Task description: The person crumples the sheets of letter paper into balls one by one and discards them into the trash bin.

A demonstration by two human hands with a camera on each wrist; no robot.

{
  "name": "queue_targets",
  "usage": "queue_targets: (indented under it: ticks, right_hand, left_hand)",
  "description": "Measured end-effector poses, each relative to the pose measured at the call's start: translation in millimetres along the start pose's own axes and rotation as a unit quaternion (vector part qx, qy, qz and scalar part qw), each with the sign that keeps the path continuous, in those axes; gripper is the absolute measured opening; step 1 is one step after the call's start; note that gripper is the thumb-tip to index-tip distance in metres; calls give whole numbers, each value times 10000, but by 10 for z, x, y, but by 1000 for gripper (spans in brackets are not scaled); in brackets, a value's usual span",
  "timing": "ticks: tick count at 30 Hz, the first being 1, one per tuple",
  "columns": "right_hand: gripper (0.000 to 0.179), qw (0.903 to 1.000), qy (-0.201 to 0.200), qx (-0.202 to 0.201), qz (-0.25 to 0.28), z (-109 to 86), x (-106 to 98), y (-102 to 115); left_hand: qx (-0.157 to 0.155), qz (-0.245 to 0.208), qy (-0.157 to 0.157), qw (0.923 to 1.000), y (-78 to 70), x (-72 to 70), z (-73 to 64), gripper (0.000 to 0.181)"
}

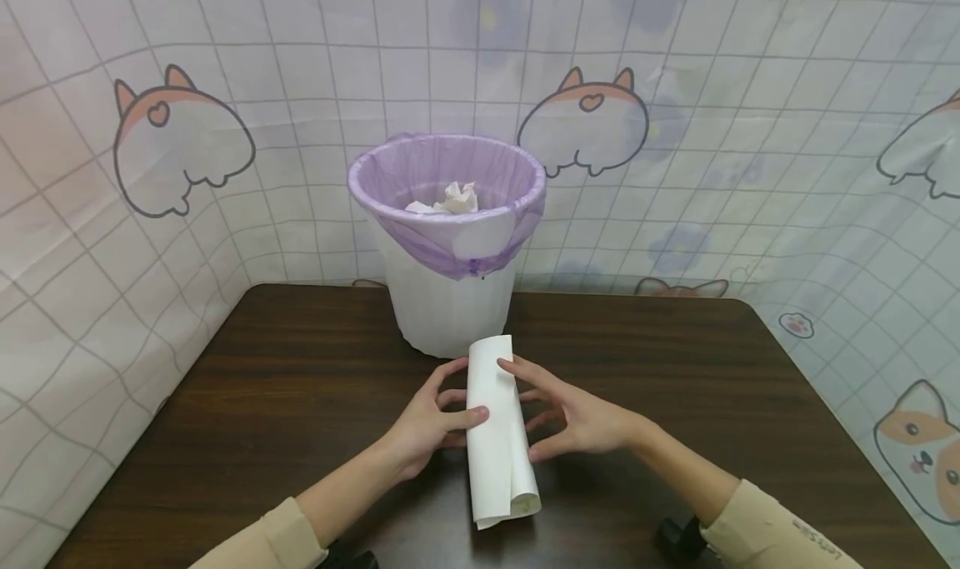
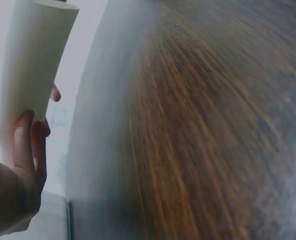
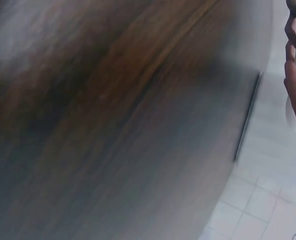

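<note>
A rolled-up sheet of white paper [image 1: 491,461] is held between two hands above the dark table, its lower end showing a hollow opening and a loose overlapping edge. My left hand [image 1: 420,423] grips it from the left, thumb across the front and fingers curved along its side. From the right, my right hand [image 1: 592,419] holds it with the index finger over the top part and the thumb at the lower side. The left wrist view shows the paper roll [image 2: 35,55] with fingers against it; the right wrist view catches only part of the right hand [image 3: 294,87] at the edge.
A white bin [image 1: 450,302] with a purple liner [image 1: 450,240] stands at the table's back, just beyond the roll. Crumpled white paper [image 1: 459,198] lies inside it. A checked, corgi-printed curtain [image 1: 315,94] surrounds the brown wooden table [image 1: 300,369].
</note>
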State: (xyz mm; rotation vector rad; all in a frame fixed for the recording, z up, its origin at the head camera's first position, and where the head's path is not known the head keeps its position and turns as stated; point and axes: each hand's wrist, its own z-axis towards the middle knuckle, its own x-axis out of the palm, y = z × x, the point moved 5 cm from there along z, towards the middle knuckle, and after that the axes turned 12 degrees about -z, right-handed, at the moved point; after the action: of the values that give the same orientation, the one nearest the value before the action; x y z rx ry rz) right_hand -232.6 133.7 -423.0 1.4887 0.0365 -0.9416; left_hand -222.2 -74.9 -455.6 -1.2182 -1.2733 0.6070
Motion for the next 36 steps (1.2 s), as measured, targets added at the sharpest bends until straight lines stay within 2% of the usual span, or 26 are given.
queue_targets:
  ticks: [8,15,22,28,36]
  right_hand:
    - [88,9988,-262,80,-407,44,12,23]
    - [57,9966,-646,-2,-513,75,5,-4]
    - [47,9912,-1159,-182,-613,125,15,0]
    - [38,9807,-1735,-208,-878,140,0,27]
    - [25,9660,-2431,166,-867,168,-32,46]
  left_hand:
    - [85,-50,52,9999,-9,63,-4,83]
    - [72,-40,-15,10000,14,92,9,79]
    - [-3,-207,-40,9998,22,112,19,73]
    - [10,-400,148,9991,9,156,27,70]
    - [117,-681,424,9967,-1,209,37,66]
